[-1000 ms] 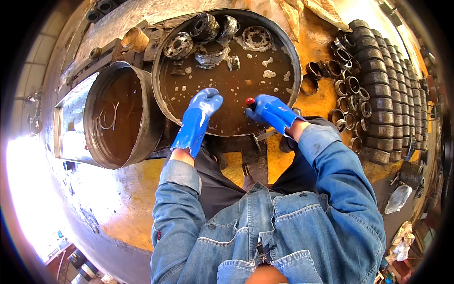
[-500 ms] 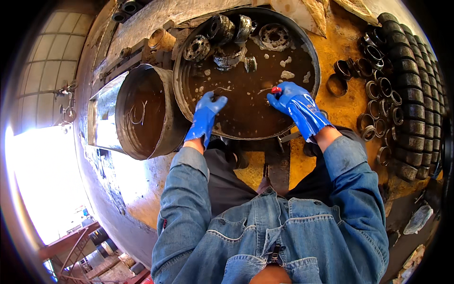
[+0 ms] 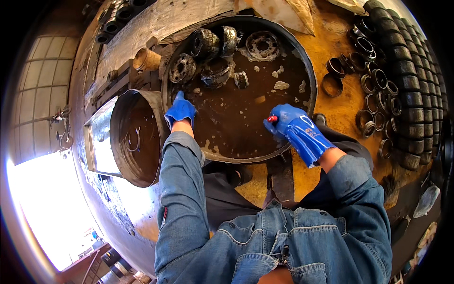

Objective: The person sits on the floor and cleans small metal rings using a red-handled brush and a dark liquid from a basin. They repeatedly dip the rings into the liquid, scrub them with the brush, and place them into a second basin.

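On the cuff of the right glove I am seeing some small pale printing, but it is too small for me to read. My right hand (image 3: 287,118) is grasping a slim object, with the blue-gloved fingers bent around it. Only its red end (image 3: 272,119) is showing, on the inner side of the fist; the rest is being hidden, so I cannot tell its kind. This object is staying above the brown liquid, in the near right part of the round metal basin (image 3: 310,78).

My left hand (image 3: 179,110) is pointing one digit forward, at the left side of the basin. The other fingers are not showing clearly, so I cannot tell if they are grasping something. Just ahead of it, a dirty metal hub with holes (image 3: 183,68) is leaning inside the basin.

My left arm is stretching almost straight forward, while the right elbow is bending outward and its forearm is slanting inward. Left of the basin, an open metal drum (image 3: 153,102) is holding brown liquid also.
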`<action>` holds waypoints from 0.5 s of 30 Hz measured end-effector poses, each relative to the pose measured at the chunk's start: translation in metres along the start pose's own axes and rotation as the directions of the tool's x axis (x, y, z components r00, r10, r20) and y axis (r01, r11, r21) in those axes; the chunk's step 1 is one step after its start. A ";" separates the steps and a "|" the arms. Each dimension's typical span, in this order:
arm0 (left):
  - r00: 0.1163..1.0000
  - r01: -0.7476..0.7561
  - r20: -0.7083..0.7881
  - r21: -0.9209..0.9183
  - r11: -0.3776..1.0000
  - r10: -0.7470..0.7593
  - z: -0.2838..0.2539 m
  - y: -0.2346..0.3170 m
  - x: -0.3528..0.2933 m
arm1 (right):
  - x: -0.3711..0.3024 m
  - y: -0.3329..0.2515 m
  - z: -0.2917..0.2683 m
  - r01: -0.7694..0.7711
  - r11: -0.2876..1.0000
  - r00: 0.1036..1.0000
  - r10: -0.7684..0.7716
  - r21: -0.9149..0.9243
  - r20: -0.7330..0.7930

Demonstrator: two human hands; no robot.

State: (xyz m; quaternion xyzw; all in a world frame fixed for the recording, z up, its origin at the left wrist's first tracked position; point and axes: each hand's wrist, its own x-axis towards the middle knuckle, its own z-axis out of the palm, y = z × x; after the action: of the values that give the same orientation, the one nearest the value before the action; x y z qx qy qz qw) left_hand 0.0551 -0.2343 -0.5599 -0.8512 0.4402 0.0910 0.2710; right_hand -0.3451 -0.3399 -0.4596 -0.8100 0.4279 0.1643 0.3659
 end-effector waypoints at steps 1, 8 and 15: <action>0.999 -0.027 0.035 0.097 0.995 0.024 -0.001 0.011 0.007 | -0.002 -0.002 -0.005 -0.022 1.000 0.999 0.023 -0.006 0.045; 0.901 -0.433 0.351 0.775 0.461 0.256 0.015 0.031 0.015 | 0.002 -0.004 0.002 -0.032 0.999 0.994 0.034 -0.021 0.105; 0.789 -0.121 0.614 0.190 -0.974 0.022 0.010 0.015 -0.033 | 0.005 -0.005 0.014 0.071 0.995 0.997 -0.072 0.065 -0.002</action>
State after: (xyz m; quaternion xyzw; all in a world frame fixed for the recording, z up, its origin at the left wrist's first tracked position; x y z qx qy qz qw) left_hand 0.0246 -0.2131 -0.5609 0.3055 0.4027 -0.2930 0.8116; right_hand -0.3372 -0.3302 -0.4695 -0.8123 0.4036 0.1373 0.3979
